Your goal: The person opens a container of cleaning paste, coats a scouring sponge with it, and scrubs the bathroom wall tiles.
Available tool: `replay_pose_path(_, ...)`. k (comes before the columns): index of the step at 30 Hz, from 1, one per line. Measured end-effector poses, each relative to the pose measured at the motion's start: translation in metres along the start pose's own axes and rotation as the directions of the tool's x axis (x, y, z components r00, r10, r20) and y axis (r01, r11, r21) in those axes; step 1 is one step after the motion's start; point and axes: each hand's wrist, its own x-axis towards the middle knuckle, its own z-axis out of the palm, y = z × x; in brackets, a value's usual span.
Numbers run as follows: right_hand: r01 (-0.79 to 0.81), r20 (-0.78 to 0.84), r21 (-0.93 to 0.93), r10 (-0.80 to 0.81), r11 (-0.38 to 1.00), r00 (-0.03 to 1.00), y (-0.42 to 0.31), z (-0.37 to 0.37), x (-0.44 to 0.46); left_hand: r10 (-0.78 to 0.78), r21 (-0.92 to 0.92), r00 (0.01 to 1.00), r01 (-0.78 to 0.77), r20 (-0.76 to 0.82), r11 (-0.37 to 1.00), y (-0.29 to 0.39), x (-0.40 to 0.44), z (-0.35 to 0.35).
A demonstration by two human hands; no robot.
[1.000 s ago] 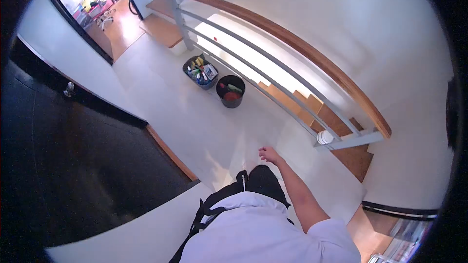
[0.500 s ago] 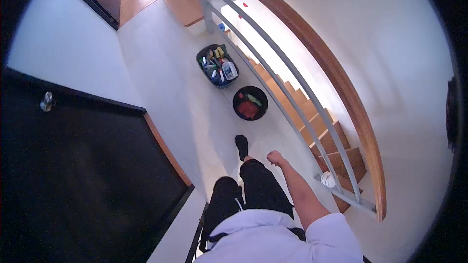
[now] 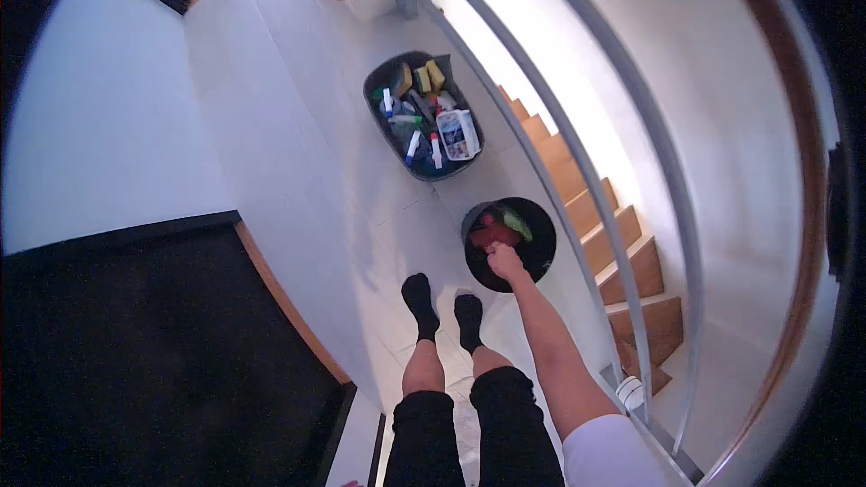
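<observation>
Reaching down to a round dark bucket (image 3: 539, 257)

Standing beside stairs (image 3: 577, 185) on the right. Facing an oval tub (image 3: 380, 117) of bottles (image 3: 437, 153) and sponges (image 3: 437, 75), far and left of the bucket. Holding the right hand (image 3: 505, 261) at the bucket's near-left part, fingers curled; cannot tell if grasping the red item (image 3: 492, 231) inside. Showing a sliver of left hand (image 3: 352, 484), grip unclear.
</observation>
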Motion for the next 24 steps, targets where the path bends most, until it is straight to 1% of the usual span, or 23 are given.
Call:
replay_pose_path(1,-0.043,0.018,-0.080,0.044,0.996,0.999,0.014,0.017,0.024,0.021,-0.120,0.999,-0.025,-0.037,0.992,0.011,0.017,-0.004)
replay_pose_path(2,-0.082,0.028,-0.164,0.088,0.983,0.996,0.023,0.030,0.040,0.020,-0.045,0.995,-0.025,-0.103,0.999,0.035,0.025,-0.007)
replay_pose_path(3,-0.097,0.048,-0.159,0.106,0.983,0.993,0.027,0.037,0.046,0.017,-0.050,0.995,-0.023,-0.102,0.999,0.058,0.024,-0.011)
replay_pose_path(4,-0.063,0.084,-0.326,0.095,0.943,0.992,0.031,0.041,0.051,0.016,-0.056,0.995,-0.021,-0.102,0.998,0.074,0.023,-0.013)
replay_pose_path(5,-0.015,0.120,-0.482,0.083,0.876,0.989,0.041,0.050,0.057,-0.002,-0.046,0.995,-0.003,-0.103,0.999,0.087,0.024,-0.016)
replay_pose_path(6,-0.021,0.129,-0.481,0.095,0.876,0.987,0.051,0.058,0.061,-0.019,-0.067,0.997,0.014,-0.077,0.998,0.099,0.024,-0.018)
replay_pose_path(7,0.075,-0.036,-0.605,-0.121,0.793,0.992,0.055,0.063,0.059,-0.026,-0.090,0.999,0.022,-0.044,0.996,0.103,0.027,-0.024)
replay_pose_path(9,0.136,-0.142,-0.715,-0.333,0.686,0.932,0.084,0.091,0.076,-0.036,-0.092,0.997,0.030,-0.069,0.995,0.103,0.033,-0.027)
replay_pose_path(11,0.207,-0.180,-0.648,-0.412,0.733,0.893,0.112,0.111,0.102,-0.047,-0.088,0.996,0.040,-0.076,0.995,0.118,0.035,-0.032)
replay_pose_path(12,0.199,-0.171,-0.645,-0.393,0.738,0.903,0.119,0.117,0.104,-0.095,-0.088,0.992,0.087,-0.087,0.992,0.146,0.036,-0.023)
replay_pose_path(13,0.172,-0.101,-0.581,-0.280,0.796,0.955,0.120,0.120,0.106,-0.140,-0.089,0.986,0.131,-0.096,0.987,0.168,0.040,-0.016)
replay_pose_path(15,0.082,0.058,-0.456,-0.063,0.886,0.996,0.112,0.116,0.105,-0.160,-0.070,0.984,0.155,-0.078,0.985,0.189,0.042,-0.012)
replay_pose_path(16,0.022,0.141,-0.397,0.038,0.918,0.989,0.105,0.110,0.102,-0.165,-0.060,0.984,0.162,-0.069,0.985,0.199,0.043,-0.010)
replay_pose_path(18,-0.052,0.225,-0.342,0.135,0.938,0.965,0.092,0.092,0.089,-0.171,-0.044,0.984,0.168,-0.057,0.985,0.212,0.042,-0.005)
replay_pose_path(19,-0.043,0.351,-0.411,0.201,0.911,0.914,0.080,0.077,0.078,-0.172,-0.038,0.984,0.170,-0.054,0.985,0.216,0.044,-0.003)
replay_pose_path(20,-0.022,0.465,-0.476,0.272,0.879,0.843,0.071,0.063,0.070,-0.174,-0.033,0.984,0.172,-0.050,0.985,0.219,0.045,0.000)
replay_pose_path(21,-0.025,0.463,-0.479,0.277,0.877,0.842,0.061,0.049,0.063,-0.165,-0.031,0.985,0.164,-0.051,0.986,0.218,0.050,0.002)
replay_pose_path(23,-0.102,0.323,-0.395,0.242,0.913,0.915,0.050,0.029,0.056,-0.138,-0.046,0.989,0.136,-0.051,0.990,0.219,0.060,0.008)
replay_pose_path(24,-0.106,0.320,-0.397,0.246,0.911,0.915,0.061,0.037,0.065,-0.122,-0.055,0.991,0.119,-0.057,0.991,0.221,0.067,0.010)
